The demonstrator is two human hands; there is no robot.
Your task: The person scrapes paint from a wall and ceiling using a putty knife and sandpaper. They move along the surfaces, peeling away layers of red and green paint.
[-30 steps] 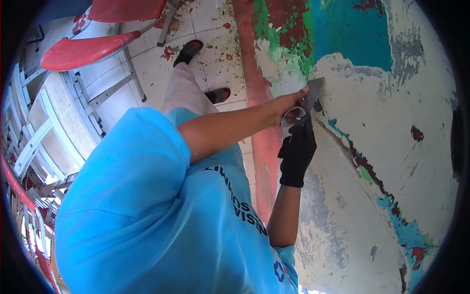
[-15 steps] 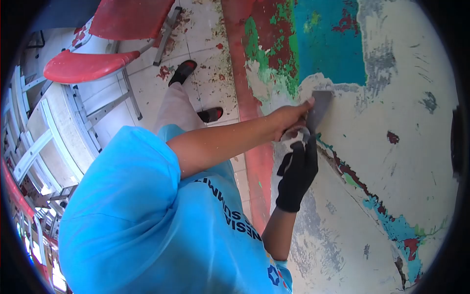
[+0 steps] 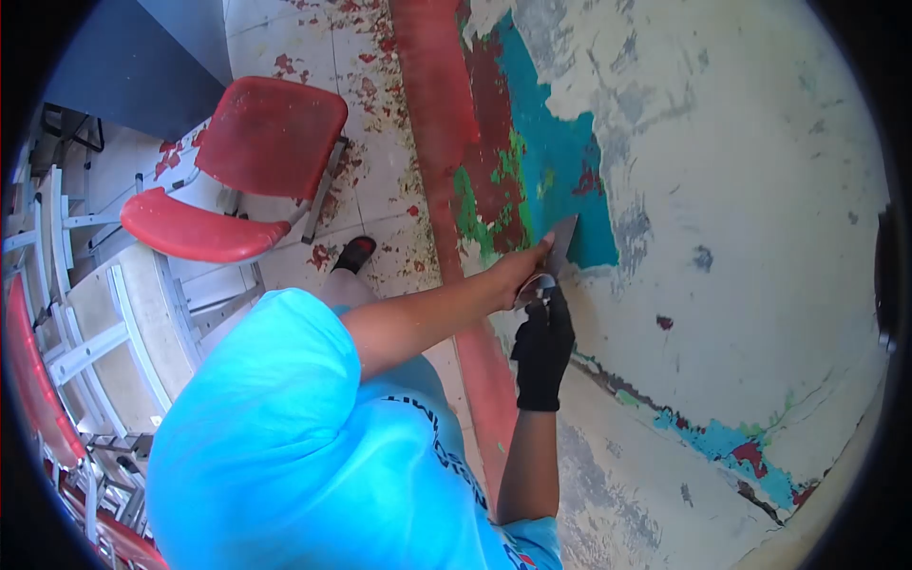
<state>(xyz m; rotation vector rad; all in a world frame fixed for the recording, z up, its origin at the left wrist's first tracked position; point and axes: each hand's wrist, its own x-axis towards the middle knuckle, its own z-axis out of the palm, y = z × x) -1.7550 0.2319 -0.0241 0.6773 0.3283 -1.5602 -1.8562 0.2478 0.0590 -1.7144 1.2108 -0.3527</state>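
Note:
A metal scraper (image 3: 562,245) with a wide grey blade lies against the wall at the lower edge of a teal patch (image 3: 570,142). My right hand (image 3: 544,347), in a black glove, is closed at the narrow end of the scraper; its handle is hidden. My bare left hand (image 3: 518,274) is closed beside the blade, with its fingertips at the blade's edge. Between both hands is a small round object (image 3: 538,288) with a pale rim, partly covered by the left fingers.
The wall (image 3: 741,190) has peeling paint and a long crack (image 3: 617,383) at lower right. A red chair (image 3: 271,133) stands on the tiled floor (image 3: 294,28), among paint flakes. Metal-framed furniture (image 3: 90,351) is at left, a dark panel (image 3: 133,66) at upper left.
The view has shifted, bringing more of the chair and dark panel into sight. The blade now appears narrower and lies closer to the teal patch's lower edge. Both hands keep their holds.

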